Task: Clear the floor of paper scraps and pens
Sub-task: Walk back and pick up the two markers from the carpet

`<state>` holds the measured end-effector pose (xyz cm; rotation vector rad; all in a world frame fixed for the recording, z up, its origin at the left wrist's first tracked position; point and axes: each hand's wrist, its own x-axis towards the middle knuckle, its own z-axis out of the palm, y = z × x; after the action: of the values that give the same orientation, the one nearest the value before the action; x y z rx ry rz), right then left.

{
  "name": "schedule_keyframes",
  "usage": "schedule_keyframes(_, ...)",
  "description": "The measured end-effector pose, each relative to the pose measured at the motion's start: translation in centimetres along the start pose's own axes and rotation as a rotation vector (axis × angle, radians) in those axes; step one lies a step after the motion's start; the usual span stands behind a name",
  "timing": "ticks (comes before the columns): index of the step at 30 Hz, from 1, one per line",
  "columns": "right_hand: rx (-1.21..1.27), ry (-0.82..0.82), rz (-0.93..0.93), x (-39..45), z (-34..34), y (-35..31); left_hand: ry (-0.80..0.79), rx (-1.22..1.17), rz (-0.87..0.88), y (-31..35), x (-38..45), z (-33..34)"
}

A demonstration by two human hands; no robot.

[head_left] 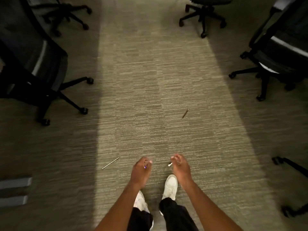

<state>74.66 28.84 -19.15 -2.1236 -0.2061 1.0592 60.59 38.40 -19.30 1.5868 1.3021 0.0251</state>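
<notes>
My left hand hangs low over the carpet, fingers curled on a small pen whose blue tip shows under the palm. My right hand is beside it, curled on a white pen whose end sticks out to the left. On the lit strip of carpet a thin silver pen lies left of my left hand. A dark brown pen lies farther ahead, to the right of centre. No paper scraps show on the floor.
Black wheeled office chairs stand along both sides: left, far left, far right and right. Another chair base is at the right edge. My white shoes stand on the grey carpet aisle.
</notes>
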Motion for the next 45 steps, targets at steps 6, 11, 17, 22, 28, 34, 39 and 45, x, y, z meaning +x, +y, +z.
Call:
schedule_keyframes(6, 0.032, -0.002, 0.063, 8.8, 3.0, 4.5, -0.041, 0.011, -0.028, -5.8, 8.1, 3.1)
schedule_keyframes(11, -0.014, 0.048, 0.158, 17.1, 7.6, 11.8, -0.059, 0.137, -0.082, -14.3, 15.2, 6.6)
schedule_keyframes(17, -0.113, 0.123, 0.246, 26.3, 14.0, 22.1, -0.11, 0.289, -0.121, -27.0, 22.6, 11.6)
schedule_keyframes(22, -0.188, 0.094, 0.308, 32.4, 17.5, 29.9, -0.158, 0.373, -0.123, -35.5, 28.3, 15.7)
schedule_keyframes(28, -0.315, 0.219, 0.329, 38.6, 20.4, 36.7, -0.156, 0.468, -0.138, -42.9, 34.0, 20.8)
schedule_keyframes(34, -0.239, 0.312, 0.4, 43.8, 21.8, 40.3, -0.075, 0.69, -0.033, -45.7, 36.9, 24.1)
schedule_keyframes(39, -0.134, 0.332, 0.477, 46.0, 21.7, 40.6, -0.077, 0.62, -0.051, -46.0, 38.3, 24.0)
schedule_keyframes(45, 0.01, 0.108, 0.344, 42.2, 19.4, 38.9, -0.046, 0.161, -0.123, -42.9, 36.4, 21.0)
